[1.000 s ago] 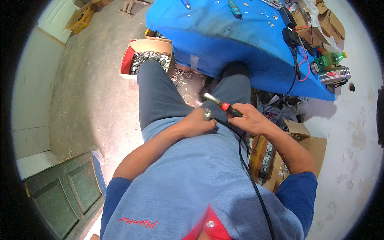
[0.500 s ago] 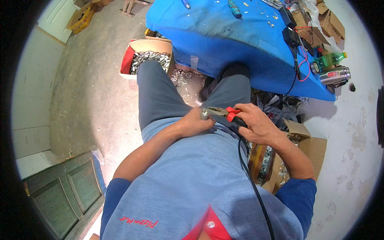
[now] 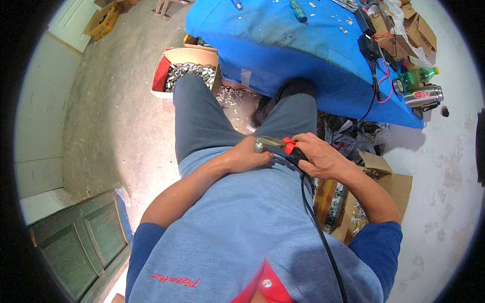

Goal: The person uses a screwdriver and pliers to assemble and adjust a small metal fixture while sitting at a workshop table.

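Over my lap, my left hand (image 3: 246, 155) is closed around a small silver metal cylinder (image 3: 259, 146), with its end facing up between thumb and fingers. My right hand (image 3: 322, 156) grips pliers (image 3: 273, 142) by their red and black handles. The jaws point left and lie against or right beside the cylinder; whether they bite on it is too small to tell. My right fingers hide most of the handles, and my left fingers cover most of the cylinder.
Ahead, a cardboard box (image 3: 160, 76) holds several similar silver cylinders. A blue-covered table (image 3: 283, 45) carries a green-handled tool (image 3: 298, 11), black adapters, a green bottle (image 3: 422, 76) and a steel flask (image 3: 423, 95). A black cable (image 3: 323, 240) runs down my front. Cardboard boxes with scrap (image 3: 399, 194) stand at right.
The pliers have turned slightly and my right hand has shifted a little to the left and down. Less of the red handle shows. My left hand stays nearly in place around the cylinder.
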{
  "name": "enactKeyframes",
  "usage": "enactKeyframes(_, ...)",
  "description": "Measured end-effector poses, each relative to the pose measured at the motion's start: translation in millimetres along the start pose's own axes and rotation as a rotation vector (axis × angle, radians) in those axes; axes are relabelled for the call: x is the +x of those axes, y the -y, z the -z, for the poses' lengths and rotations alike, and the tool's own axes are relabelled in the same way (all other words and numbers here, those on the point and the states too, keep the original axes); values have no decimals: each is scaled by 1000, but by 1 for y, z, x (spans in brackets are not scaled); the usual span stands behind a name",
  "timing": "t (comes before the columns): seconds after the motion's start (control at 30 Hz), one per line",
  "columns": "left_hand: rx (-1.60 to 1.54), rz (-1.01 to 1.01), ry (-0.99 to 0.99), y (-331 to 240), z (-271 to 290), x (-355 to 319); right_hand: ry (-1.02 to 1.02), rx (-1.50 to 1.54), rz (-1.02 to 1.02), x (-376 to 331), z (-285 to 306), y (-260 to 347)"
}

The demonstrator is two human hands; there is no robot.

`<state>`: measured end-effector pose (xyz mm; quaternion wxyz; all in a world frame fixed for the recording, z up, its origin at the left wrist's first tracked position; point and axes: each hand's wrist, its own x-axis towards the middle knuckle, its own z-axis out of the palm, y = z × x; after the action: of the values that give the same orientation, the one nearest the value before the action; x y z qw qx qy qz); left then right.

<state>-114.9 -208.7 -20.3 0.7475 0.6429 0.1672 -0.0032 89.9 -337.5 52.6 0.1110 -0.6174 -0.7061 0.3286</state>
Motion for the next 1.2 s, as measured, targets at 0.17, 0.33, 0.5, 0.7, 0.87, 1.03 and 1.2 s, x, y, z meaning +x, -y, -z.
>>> enactKeyframes(0.17,35,15,16,3,0,1,-33,-125,58,-1,-2,-4)
enactKeyframes(0.33,42,62,33,3,1,2,-31,-108,59,-2,-11,-10)
enactKeyframes(0.5,8,9,8,2,0,-1,-35,-55,20,-2,-21,-9)
enactKeyframes(0.7,88,114,2,6,3,0,23,217,-152,-4,-22,3)
enactKeyframes(0.87,140,99,0,-11,2,-1,139,689,-342,-8,-19,3)
enactKeyframes(1.03,16,32,8,-10,-1,-5,197,813,-319,-7,-20,-3)
enactKeyframes(1.2,99,94,-12,-2,5,-6,1,379,-150,-9,-15,8)
